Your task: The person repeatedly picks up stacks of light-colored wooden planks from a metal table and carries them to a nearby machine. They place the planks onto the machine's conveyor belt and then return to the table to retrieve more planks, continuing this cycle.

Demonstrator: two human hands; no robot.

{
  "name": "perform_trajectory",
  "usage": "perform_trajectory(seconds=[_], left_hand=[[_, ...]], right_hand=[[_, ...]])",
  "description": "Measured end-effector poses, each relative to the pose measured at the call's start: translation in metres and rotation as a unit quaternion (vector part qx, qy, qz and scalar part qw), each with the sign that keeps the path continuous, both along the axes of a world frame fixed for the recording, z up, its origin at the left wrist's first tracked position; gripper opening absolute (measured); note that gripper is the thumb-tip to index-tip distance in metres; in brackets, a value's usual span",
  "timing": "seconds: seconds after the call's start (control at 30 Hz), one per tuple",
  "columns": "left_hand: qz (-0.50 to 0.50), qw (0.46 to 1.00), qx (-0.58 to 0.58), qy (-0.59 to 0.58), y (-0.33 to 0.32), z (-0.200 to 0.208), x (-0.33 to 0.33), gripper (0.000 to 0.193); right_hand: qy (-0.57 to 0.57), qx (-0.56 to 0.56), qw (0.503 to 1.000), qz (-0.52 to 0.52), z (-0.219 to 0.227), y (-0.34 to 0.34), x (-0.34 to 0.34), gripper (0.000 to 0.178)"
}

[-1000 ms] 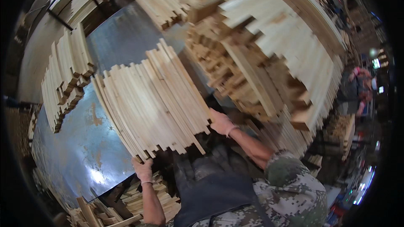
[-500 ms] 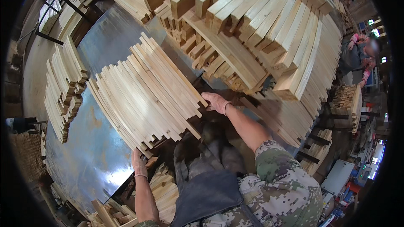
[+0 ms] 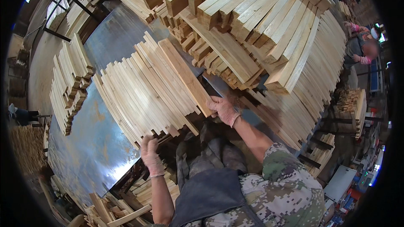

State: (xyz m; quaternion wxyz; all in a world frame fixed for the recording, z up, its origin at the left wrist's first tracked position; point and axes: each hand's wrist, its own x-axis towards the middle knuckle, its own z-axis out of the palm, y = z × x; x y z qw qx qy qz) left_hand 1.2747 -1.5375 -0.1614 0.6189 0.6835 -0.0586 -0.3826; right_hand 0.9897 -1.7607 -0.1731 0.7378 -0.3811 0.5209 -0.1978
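A row of pale wooden strips point(image 3: 141, 94) lies side by side on the metal tabletop in front of me. My right hand point(image 3: 225, 111), in a thin pinkish glove, grips the near end of a wooden board point(image 3: 185, 75). This board lies along the row's right edge with its broad face showing. My left hand point(image 3: 151, 155), gloved too, is just off the near left ends of the strips. Its fingers are loosely bent and I see nothing in them.
A tall stack of wooden beams point(image 3: 252, 21) rises at the back right, beside another layer of long strips point(image 3: 311, 92). A smaller pile of strips point(image 3: 69, 84) sits on the metal table point(image 3: 90, 143) at left. Offcuts point(image 3: 105, 210) lie lower left. Another person point(image 3: 362, 50) is at far right.
The board at the row's right edge has turned up its broad face in my right hand. My left hand has come away from the strip ends and moved slightly right.
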Motion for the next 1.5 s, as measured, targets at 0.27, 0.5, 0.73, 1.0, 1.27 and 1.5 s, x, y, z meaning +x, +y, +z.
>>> perform_trajectory(seconds=[0.27,0.5,0.73,1.0,1.27,1.5], left_hand=[[-0.226,0.968,-0.045,0.1,-0.062,0.013,-0.093,0.039],[-0.101,0.957,-0.062,0.266,-0.014,0.012,-0.106,0.031],[0.175,0.965,-0.038,0.19,0.107,-0.022,-0.121,0.046],[0.234,0.861,0.329,-0.309,0.28,0.042,-0.048,0.043],[0.589,0.79,-0.137,-0.105,0.457,0.222,0.223,0.088],[0.281,0.956,0.066,-0.06,0.263,-0.086,0.218,0.048]], right_hand=[[-0.017,-0.014,0.998,0.063,0.048,0.058,-0.007,0.033],[-0.022,-0.069,0.958,0.278,0.062,0.102,0.039,0.044],[-0.032,-0.119,0.966,0.229,-0.03,0.032,0.068,0.05],[0.184,-0.332,0.911,0.161,-0.125,-0.124,0.125,0.067],[0.077,-0.348,0.915,0.19,-0.144,-0.135,0.137,0.058],[0.281,-0.339,0.888,0.129,-0.122,-0.145,0.148,0.067]])
